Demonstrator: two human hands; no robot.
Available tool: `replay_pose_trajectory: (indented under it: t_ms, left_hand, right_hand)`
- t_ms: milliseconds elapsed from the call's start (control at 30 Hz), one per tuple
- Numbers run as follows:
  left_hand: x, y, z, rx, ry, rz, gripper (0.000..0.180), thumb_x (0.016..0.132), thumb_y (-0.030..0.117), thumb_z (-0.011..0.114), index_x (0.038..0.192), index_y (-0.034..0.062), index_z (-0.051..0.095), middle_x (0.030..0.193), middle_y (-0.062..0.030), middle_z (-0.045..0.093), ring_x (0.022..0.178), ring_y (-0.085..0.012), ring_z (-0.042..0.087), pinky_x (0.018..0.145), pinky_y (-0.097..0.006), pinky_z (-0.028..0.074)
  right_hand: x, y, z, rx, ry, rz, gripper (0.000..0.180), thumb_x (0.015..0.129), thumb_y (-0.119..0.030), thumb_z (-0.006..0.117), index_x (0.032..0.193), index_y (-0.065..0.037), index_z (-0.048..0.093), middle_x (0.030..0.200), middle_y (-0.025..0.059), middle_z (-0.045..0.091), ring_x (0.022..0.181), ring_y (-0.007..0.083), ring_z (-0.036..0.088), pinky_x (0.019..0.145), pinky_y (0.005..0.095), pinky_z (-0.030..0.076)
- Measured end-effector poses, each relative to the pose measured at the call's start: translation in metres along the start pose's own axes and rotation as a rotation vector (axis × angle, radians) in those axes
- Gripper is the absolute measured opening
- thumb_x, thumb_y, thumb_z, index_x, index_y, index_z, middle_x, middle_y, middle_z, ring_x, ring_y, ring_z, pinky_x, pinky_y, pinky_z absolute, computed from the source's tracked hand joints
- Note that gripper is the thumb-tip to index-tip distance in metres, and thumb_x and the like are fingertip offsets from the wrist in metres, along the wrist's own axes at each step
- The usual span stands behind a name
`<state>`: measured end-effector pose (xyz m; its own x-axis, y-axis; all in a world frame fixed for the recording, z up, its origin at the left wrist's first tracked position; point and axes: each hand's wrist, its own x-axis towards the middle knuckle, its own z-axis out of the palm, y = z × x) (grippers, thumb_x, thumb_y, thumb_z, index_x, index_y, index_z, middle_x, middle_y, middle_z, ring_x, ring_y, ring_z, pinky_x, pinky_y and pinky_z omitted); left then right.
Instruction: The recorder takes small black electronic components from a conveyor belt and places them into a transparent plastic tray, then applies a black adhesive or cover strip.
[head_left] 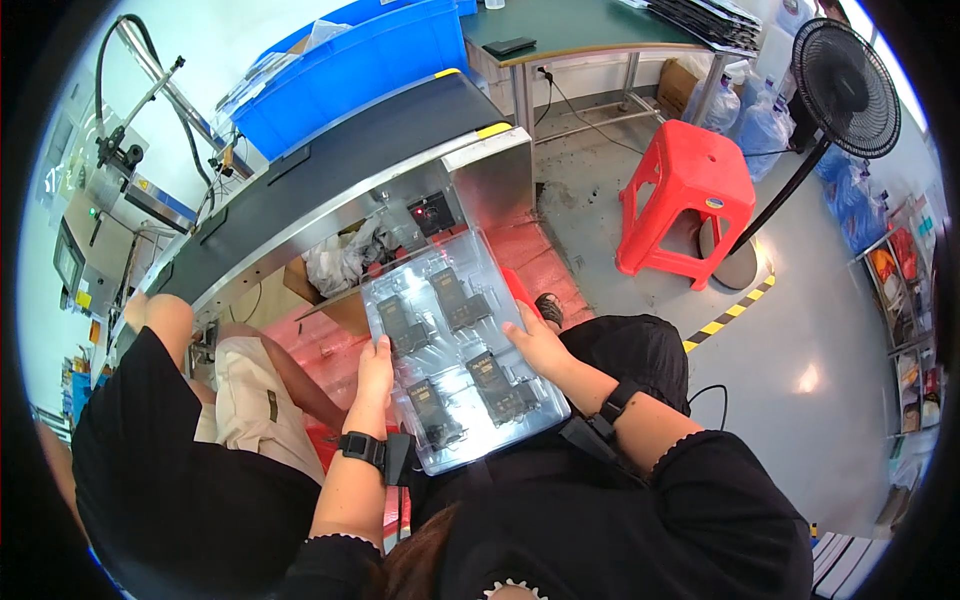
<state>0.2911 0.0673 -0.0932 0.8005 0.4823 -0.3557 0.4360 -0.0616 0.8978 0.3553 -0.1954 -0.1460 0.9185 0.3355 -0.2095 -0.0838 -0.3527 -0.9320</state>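
A clear plastic tray (pixel 443 352) rests over my lap, tilted a little, with its far end near the conveyor's side. Several flat black pieces that look like phone batteries (pixel 492 382) lie in its recesses, spaced apart. My left hand (pixel 375 373) grips the tray's left edge, thumb on top. On the opposite edge, my right hand (pixel 540 345) holds the tray in the same way, its thumb over the rim. The fingers beneath the tray are hidden. Both wrists wear black straps with small devices.
A dark conveyor belt (pixel 350 132) runs ahead of me, with a blue bin (pixel 365 75) behind it. A co-worker's sleeve (pixel 140 420) is close on my left. To the right stand a red stool (pixel 690 185) and a black fan (pixel 845 88). A green table (pixel 590 30) is farther back.
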Motion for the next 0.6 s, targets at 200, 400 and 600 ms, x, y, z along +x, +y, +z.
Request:
replay_pose_trajectory:
  t_ms: [200, 400, 600]
  left_hand:
    - [0.003, -0.028, -0.009, 0.15, 0.033, 0.088, 0.038, 0.093, 0.028, 0.044, 0.109, -0.0054, 0.053, 0.098, -0.0089, 0.058, 0.086, -0.0167, 0.051, 0.079, -0.03, 0.041]
    - [-0.003, -0.016, -0.009, 0.07, 0.023, -0.001, 0.041, 0.092, 0.03, 0.045, 0.108, -0.006, 0.053, 0.101, -0.0096, 0.058, 0.087, -0.0176, 0.052, 0.08, -0.03, 0.041]
    - [-0.034, -0.011, 0.0, 0.168, 0.052, 0.045, 0.037, 0.092, 0.027, 0.045, 0.106, -0.0059, 0.055, 0.097, -0.0119, 0.06, 0.086, -0.0176, 0.053, 0.078, -0.031, 0.041]
  right_hand:
    - [-0.013, -0.011, -0.002, -0.079, 0.042, -0.075, 0.069, 0.088, -0.043, 0.044, 0.134, 0.005, 0.024, 0.126, 0.0337, 0.037, 0.118, 0.0417, 0.04, 0.098, 0.0407, 0.032]
    - [-0.02, -0.032, -0.006, -0.222, 0.094, -0.047, 0.062, 0.088, -0.042, 0.045, 0.125, 0.007, 0.035, 0.1, 0.0331, 0.055, 0.096, 0.0433, 0.055, 0.083, 0.0457, 0.042]
    - [-0.049, -0.023, -0.008, -0.187, 0.076, 0.004, 0.057, 0.089, -0.038, 0.045, 0.12, 0.008, 0.039, 0.092, 0.0322, 0.057, 0.088, 0.0442, 0.057, 0.077, 0.0469, 0.044]
